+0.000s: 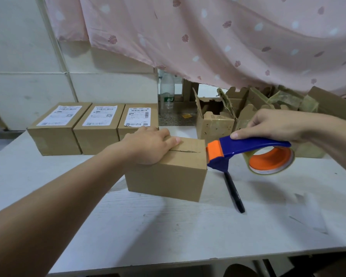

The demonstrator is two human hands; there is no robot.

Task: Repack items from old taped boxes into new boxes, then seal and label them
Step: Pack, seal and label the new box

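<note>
A new brown cardboard box [168,176] stands in the middle of the white table [128,226] with its top flaps closed. My left hand [150,144] lies flat on the box's top left part and presses the flaps down. My right hand [276,124] grips the blue handle of a tape dispenser [248,150]. Its orange head touches the box's upper right edge, at the end of the flap seam. A roll of clear tape [272,160] sits on the dispenser's orange hub.
Three sealed boxes with white shipping labels [96,128] stand in a row at the back left. Several torn, opened old boxes [216,118] crowd the back right. A black marker [234,192] lies right of the box. A plastic bottle [167,92] stands behind; a pink curtain hangs above.
</note>
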